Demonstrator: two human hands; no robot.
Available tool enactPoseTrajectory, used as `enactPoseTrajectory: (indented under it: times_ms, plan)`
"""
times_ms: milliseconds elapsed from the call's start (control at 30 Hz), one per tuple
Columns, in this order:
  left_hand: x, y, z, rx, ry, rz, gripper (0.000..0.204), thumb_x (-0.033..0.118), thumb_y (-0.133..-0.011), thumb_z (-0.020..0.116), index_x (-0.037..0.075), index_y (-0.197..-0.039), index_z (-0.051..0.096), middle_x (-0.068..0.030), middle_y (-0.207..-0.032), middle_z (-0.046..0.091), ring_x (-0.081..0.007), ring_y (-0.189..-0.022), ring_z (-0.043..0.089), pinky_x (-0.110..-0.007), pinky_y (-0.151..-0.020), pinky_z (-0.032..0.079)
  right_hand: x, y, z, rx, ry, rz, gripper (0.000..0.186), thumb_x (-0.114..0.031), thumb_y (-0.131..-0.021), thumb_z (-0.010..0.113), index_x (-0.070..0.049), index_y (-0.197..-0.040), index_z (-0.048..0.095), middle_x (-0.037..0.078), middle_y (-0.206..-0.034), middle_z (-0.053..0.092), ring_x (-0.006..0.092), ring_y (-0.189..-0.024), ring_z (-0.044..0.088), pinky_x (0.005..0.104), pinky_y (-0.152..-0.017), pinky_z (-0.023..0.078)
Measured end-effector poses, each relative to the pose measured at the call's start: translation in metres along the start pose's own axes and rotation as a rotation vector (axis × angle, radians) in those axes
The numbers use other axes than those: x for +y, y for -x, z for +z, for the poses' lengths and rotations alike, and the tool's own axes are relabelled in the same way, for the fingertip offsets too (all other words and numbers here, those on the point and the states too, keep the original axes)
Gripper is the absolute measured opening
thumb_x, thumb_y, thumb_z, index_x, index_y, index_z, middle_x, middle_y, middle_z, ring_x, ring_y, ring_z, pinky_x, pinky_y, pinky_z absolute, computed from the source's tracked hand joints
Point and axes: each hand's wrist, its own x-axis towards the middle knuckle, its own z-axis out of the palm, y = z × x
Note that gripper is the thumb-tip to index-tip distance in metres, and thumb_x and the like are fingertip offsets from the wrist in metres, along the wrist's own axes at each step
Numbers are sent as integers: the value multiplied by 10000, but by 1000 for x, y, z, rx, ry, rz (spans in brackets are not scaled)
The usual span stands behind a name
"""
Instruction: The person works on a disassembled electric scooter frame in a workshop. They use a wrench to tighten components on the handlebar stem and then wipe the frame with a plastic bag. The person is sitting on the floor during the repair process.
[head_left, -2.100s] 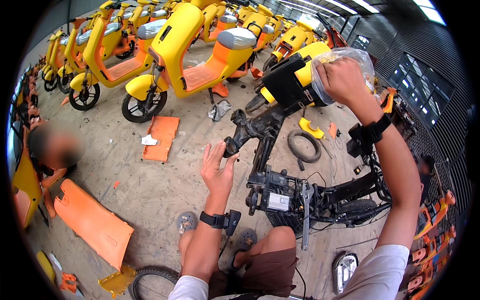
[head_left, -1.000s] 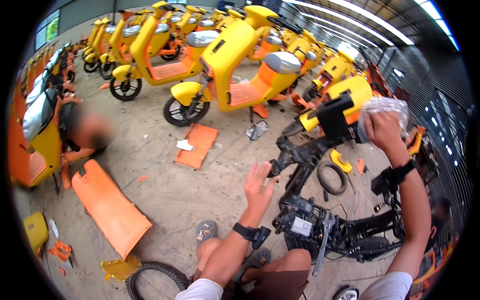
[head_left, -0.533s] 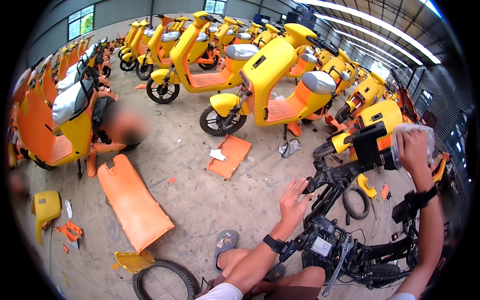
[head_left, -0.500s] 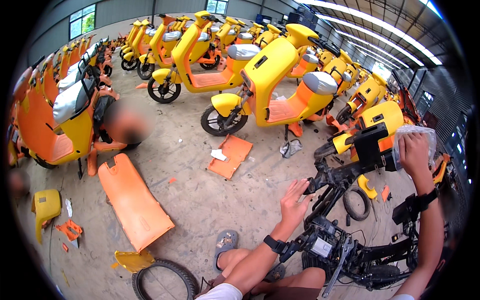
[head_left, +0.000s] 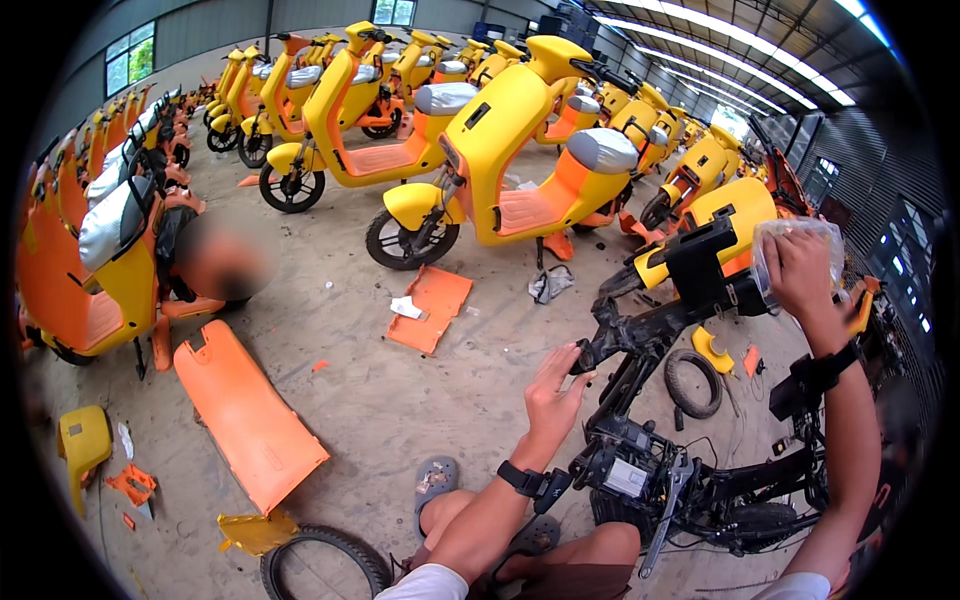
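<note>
A stripped black scooter frame point(head_left: 640, 350) lies in front of me on the right, its wiring and a controller box point(head_left: 628, 474) exposed. My left hand point(head_left: 552, 395) has its fingers stretched out against the frame's black end, not wrapped round it. My right hand point(head_left: 800, 268) is closed on crumpled clear plastic wrap point(head_left: 836, 246) at the frame's upper right end. What lies under the plastic is hidden by my hand. Beside it stands a black box-shaped holder point(head_left: 698, 262). A silver wrench point(head_left: 664, 518) rests across the frame near my knee.
Rows of yellow and orange scooters point(head_left: 505, 150) fill the back and left. An orange body panel point(head_left: 245, 415), a flat orange panel point(head_left: 432, 310), a bare tyre point(head_left: 325, 565), another tyre point(head_left: 693, 383) and a yellow fender point(head_left: 82, 445) lie on the concrete floor.
The view has shifted, so the scene sits further left. My left fingers have drawn closer together at the frame's end. My right hand still grips the plastic wrap.
</note>
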Motion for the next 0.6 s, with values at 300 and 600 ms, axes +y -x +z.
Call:
enactPoseTrajectory:
  times_ms: [300, 600]
  plan:
    - [-2, 2, 0, -23, -59, 16, 397, 34, -675, 798, -3, -1049, 671, -156, -1102, 666, -281, -1069, 625, -370, -953, 458, 9, -27, 9, -590, 174, 245, 391, -333, -877, 498, -14, -744, 680, 178, -729, 661, 340, -727, 651, 432, -696, 511]
    - [-2, 0, 4, -5, -39, 17, 385, -3, -648, 793, -15, -1013, 671, -164, -1069, 673, -319, -1041, 631, -410, -953, 460, 6, -22, 7, -678, 188, 279, 375, -313, -866, 488, 1, -816, 687, 174, -830, 680, 317, -795, 655, 416, -745, 498]
